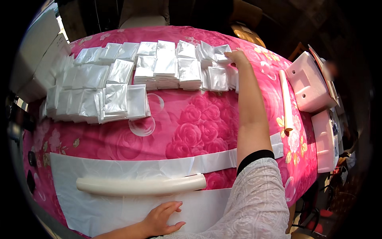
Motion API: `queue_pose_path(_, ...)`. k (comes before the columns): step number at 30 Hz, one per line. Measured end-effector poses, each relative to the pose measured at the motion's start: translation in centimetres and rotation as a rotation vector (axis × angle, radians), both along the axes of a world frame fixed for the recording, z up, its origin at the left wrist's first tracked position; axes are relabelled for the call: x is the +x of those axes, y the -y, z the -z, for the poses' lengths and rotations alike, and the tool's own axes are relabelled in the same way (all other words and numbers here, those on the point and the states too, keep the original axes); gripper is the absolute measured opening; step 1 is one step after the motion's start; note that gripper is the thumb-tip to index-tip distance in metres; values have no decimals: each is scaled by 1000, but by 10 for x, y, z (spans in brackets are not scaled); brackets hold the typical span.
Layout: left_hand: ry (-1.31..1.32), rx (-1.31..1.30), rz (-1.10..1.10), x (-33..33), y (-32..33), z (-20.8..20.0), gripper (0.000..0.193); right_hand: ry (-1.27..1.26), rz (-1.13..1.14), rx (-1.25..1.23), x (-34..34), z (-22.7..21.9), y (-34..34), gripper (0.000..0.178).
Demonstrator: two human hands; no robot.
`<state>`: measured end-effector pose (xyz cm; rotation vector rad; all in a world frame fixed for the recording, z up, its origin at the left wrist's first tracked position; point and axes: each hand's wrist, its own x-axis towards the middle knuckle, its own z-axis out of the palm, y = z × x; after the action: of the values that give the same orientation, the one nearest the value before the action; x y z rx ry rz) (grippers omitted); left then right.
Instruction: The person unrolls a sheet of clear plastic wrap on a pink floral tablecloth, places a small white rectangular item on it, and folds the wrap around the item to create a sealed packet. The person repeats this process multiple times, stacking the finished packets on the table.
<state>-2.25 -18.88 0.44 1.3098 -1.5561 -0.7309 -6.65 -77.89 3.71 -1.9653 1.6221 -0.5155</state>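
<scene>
My right arm stretches to the far side of the table, where my right hand [238, 59] has its bent fingers on the edge of a folded clear plastic packet [222, 53] on top of a stack. Part of that grip is hidden behind the hand. Near me, my left hand [161, 219] rests with fingers apart and holds nothing, over a whitish plastic sheet [91, 211]. A cream-coloured tube [139, 185] lies across the sheet just beyond it. One strip of the plastic [167, 167] runs along the tube's far side toward the right.
Stacks of folded plastic packets [116, 97] fill the far left and middle. The pink flowered cloth [195, 131] covers the table. On the right are another pale tube [285, 101] and pink foam boxes [308, 85]. White cartons [39, 59] stand at left.
</scene>
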Motion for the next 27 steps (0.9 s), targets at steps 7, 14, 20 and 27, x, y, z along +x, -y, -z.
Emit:
queue_pose_path(7,18,20,-9,1,0,2,63,-174,-7,-312,-9,4,-19,46)
queue_pose_path(14,22,-27,31,1,2,2,69,-11,98,-660,-108,-7,-90,54)
queue_pose_path(20,22,-27,21,1,1,5,69,-294,-1,-461,-165,53,-167,89)
queue_pose_path(27,36,-10,16,-1,2,5,67,-297,-6,-537,-122,53,-148,97)
